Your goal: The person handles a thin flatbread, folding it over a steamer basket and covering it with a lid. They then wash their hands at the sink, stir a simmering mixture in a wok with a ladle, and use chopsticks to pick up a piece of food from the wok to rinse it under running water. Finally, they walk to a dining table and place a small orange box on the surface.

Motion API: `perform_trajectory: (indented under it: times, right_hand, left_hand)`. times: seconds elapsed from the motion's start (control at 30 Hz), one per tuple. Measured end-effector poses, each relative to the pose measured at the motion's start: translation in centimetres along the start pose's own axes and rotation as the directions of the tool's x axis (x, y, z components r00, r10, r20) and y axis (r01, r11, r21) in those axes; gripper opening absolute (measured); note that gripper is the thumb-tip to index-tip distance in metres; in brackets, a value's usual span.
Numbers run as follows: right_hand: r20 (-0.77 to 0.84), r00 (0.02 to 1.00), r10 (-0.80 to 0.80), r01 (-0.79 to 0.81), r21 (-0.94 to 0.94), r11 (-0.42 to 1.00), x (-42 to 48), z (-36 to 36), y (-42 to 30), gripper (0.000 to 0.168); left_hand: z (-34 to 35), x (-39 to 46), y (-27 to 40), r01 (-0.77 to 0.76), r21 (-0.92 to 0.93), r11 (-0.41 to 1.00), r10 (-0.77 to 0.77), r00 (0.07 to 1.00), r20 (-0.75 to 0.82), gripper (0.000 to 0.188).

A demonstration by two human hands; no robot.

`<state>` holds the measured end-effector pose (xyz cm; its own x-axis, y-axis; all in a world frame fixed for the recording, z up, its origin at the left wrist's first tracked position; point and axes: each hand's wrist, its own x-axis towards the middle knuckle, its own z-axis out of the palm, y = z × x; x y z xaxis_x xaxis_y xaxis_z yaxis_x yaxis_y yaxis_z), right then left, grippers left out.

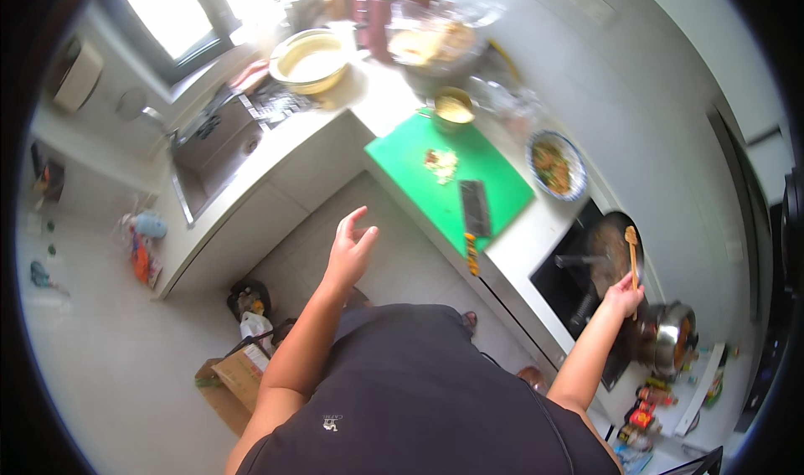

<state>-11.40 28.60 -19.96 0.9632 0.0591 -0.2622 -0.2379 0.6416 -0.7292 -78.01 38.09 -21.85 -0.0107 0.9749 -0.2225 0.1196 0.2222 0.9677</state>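
Observation:
My right hand (622, 296) grips a slim wooden utensil (633, 258) with a wider tan end; I cannot tell whether that end is a spoon or a bit of food. The utensil is over the edge of a dark wok (606, 252) on the black cooktop (553, 272). My left hand (352, 245) hangs over the floor with its thumb and fingers apart, holding nothing. Nearest to it is a green cutting board (402, 148), bearing a cleaver (475, 208) with a yellow-black handle and a small heap of chopped food (441, 164).
A patterned bowl of food (556, 166) stands between board and cooktop. A metal pot (669, 343) is beside the wok. By the board's far corner sits a small pot (453, 105). Left are a sink (217, 154) and a yellow basin (309, 60). A cardboard box (235, 377) stands on the floor.

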Motion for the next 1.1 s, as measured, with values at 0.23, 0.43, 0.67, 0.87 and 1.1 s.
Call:
perform_trajectory:
  times: [0.23, 0.43, 0.67, 0.87, 1.1]
  right_hand:
    - [0.455, 0.748, 0.483, -0.451, -0.185, 0.873, -25.6, 12.5, 20.1, 0.017]
    - [0.506, 0.435, 0.745, -0.648, -0.398, 0.649, -58.7, 21.7, 35.3, 0.028]
    - [0.816, 0.121, 0.565, -0.452, -0.462, 0.763, -82.0, 28.7, 39.3, 0.046]
    - [0.924, -0.126, 0.36, -0.574, -0.364, 0.733, -90.4, 33.2, 42.7, 0.043]
    - [0.877, -0.35, 0.33, -0.699, -0.479, 0.531, -95.9, 37.9, 43.2, 0.044]
  left_hand:
    - [-20.3, -1.1, -2.1, 0.039, -0.105, 0.994, -0.066, 0.962, -0.265, 0.051]
    - [-28.6, 0.2, -1.9, -0.012, -0.208, 0.978, -0.076, 0.908, -0.412, 0.042]
    - [-38.3, 1.4, -2.7, 0.365, 0.456, 0.812, -0.117, 0.867, -0.485, 0.049]
    - [-46.4, 2.2, -4.1, 0.477, 0.101, 0.873, -0.315, 0.71, -0.63, 0.048]
    - [-51.2, 7.2, -4.4, 0.439, -0.105, 0.892, -0.39, 0.633, -0.669, 0.046]
